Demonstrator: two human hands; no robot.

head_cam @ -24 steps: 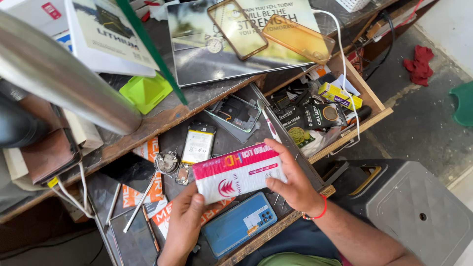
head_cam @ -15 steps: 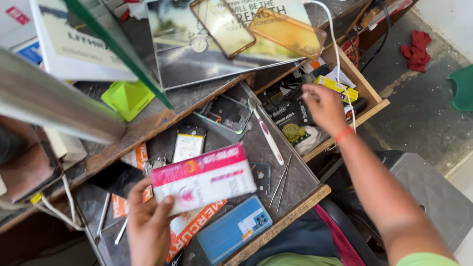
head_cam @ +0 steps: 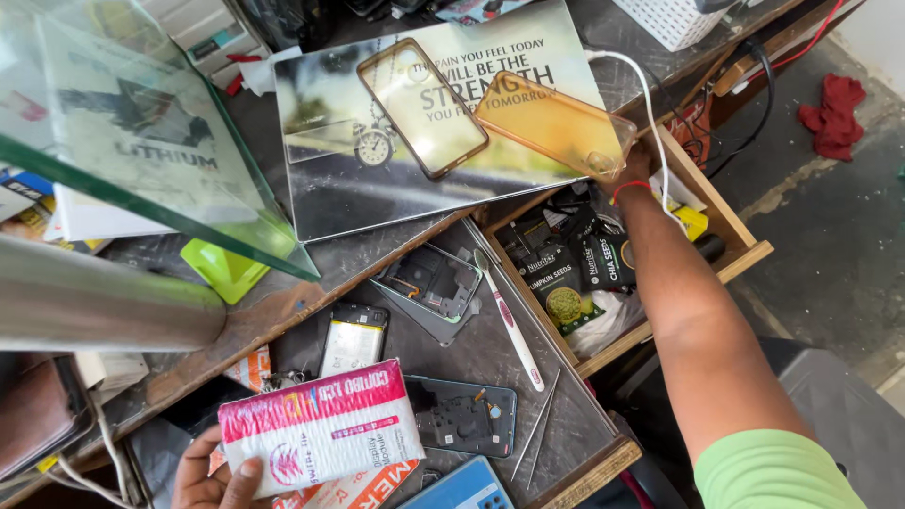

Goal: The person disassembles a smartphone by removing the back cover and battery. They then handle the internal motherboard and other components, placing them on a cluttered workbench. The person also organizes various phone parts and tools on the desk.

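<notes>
My left hand (head_cam: 215, 471) grips a pink and white flat packet (head_cam: 320, 429) at the lower left, above an open pull-out tray (head_cam: 584, 452). My right hand (head_cam: 633, 168) reaches far into a wooden drawer (head_cam: 726, 221) on the right; its fingers are hidden under the desk edge and an orange phone case (head_cam: 551, 123), so what they touch cannot be seen. My right forearm crosses the drawer over several dark snack packets (head_cam: 566, 273).
The tray holds a dismantled phone frame (head_cam: 432, 283), a phone back (head_cam: 467, 415), a battery (head_cam: 353, 337), a toothbrush (head_cam: 509, 320), tweezers (head_cam: 539, 424) and a blue phone (head_cam: 467, 488). A printed mat (head_cam: 377, 188) carries a clear phone case (head_cam: 421, 106). A glass shelf (head_cam: 141, 141) overhangs the left.
My right hand let go of the packet and moved up right into the drawer, going deeper. My left hand kept the packet and shifted it left and down.
</notes>
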